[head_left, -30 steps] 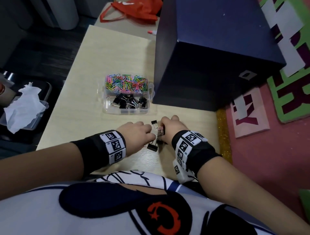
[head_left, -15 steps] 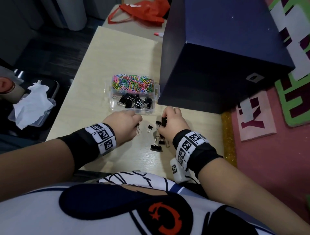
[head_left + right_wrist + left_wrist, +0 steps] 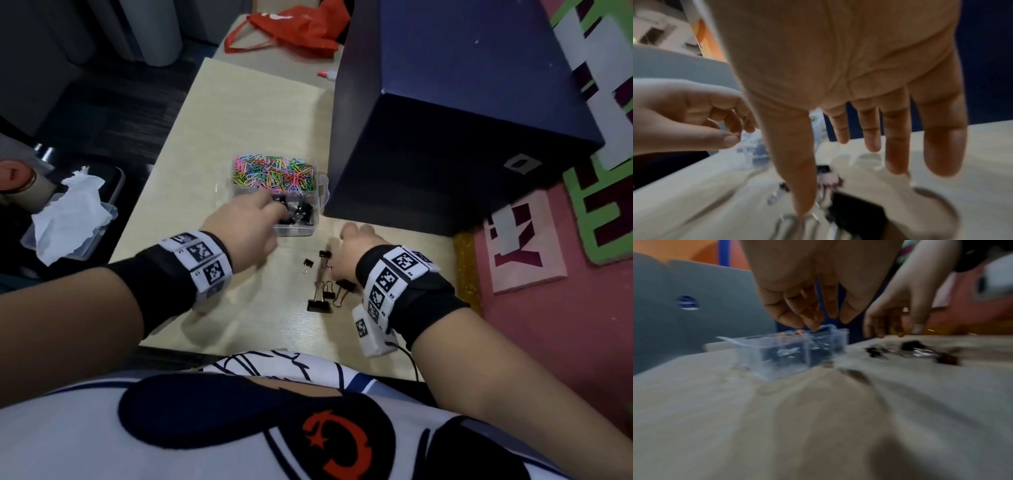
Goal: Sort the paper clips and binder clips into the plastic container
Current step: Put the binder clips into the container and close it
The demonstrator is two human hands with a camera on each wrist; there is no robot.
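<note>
Pale wood tabletop (image 3: 219, 130) fills the middle of the head view, with dark floor along the left edge. At the far left of the frame a clear tray (image 3: 73, 246) holds a crumpled white tissue (image 3: 73, 209). Up at the top centre lies a red bag (image 3: 294, 27).

Left of centre, the left hand (image 3: 245, 229) reaches over the near compartment of the plastic container (image 3: 323, 190); its fingers (image 3: 789, 316) are curled downward and bunched together just above the rim. The left wrist view is blurred, so whether they pinch a clip cannot be told. Inside the container, coloured paper clips (image 3: 274, 174) fill the far compartment and black binder clips (image 3: 298, 214) lie in the near one, partly hidden by the hand.

Just right of centre, loose binder clips (image 3: 323, 291) lie scattered on the tabletop in front of the container, a larger one (image 3: 319, 305) nearest the bottom of the frame.

The right hand (image 3: 349, 255) hovers over them with fingers (image 3: 896, 146) spread and straight, holding nothing; its thumb points down at the wire handles of a clip in the right wrist view.

On the right, a big dark blue box (image 3: 462, 113) stands on the tabletop beside the container. At the frame's right edge a pink surface carries paper letter cut-outs (image 3: 520, 240).
</note>
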